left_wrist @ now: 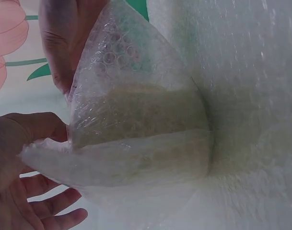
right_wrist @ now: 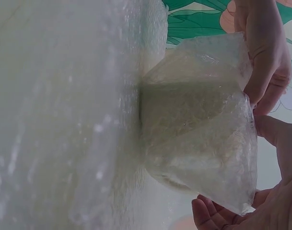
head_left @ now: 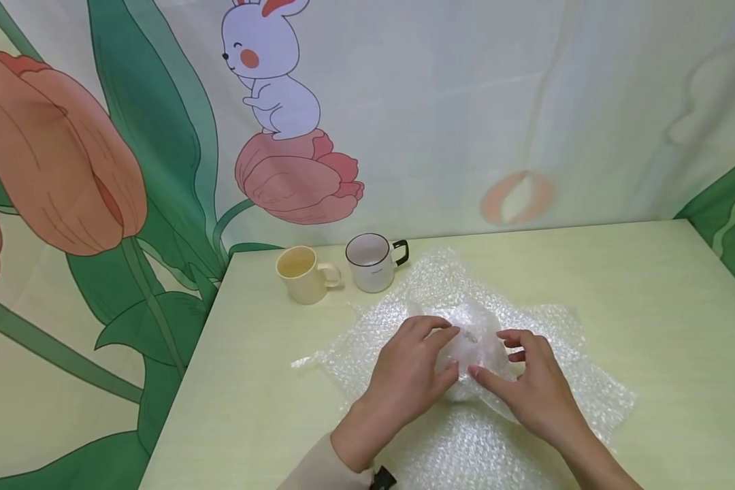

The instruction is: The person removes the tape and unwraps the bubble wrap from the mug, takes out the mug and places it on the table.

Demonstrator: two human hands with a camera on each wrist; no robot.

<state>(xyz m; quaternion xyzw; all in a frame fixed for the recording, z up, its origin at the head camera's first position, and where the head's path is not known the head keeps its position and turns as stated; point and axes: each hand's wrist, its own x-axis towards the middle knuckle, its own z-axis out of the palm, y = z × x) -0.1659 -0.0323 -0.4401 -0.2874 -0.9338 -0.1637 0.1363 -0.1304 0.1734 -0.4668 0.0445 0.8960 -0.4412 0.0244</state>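
Note:
A large sheet of bubble wrap (head_left: 478, 452) lies spread on the table, and part of it is folded up round a squat, cup-shaped thing. My left hand (head_left: 413, 364) pinches the top edge of this fold from the left. From the right, my right hand (head_left: 529, 388) holds the same fold, its thumb at the upper edge and its fingers on the far side. Both wrist views show the pale, straight-sided thing (right_wrist: 189, 110) through the cloudy plastic, standing on the wrap. Its exact kind is hidden. Loose corners of the wrap rise above it between my hands.
Behind the wrap's left side stand a yellow mug (head_left: 304, 279) and a white mug (head_left: 372, 269) with a black rim and handle. A printed cloth (head_left: 429, 122) with tulips and a rabbit hangs along the back of the pale table (head_left: 245, 408).

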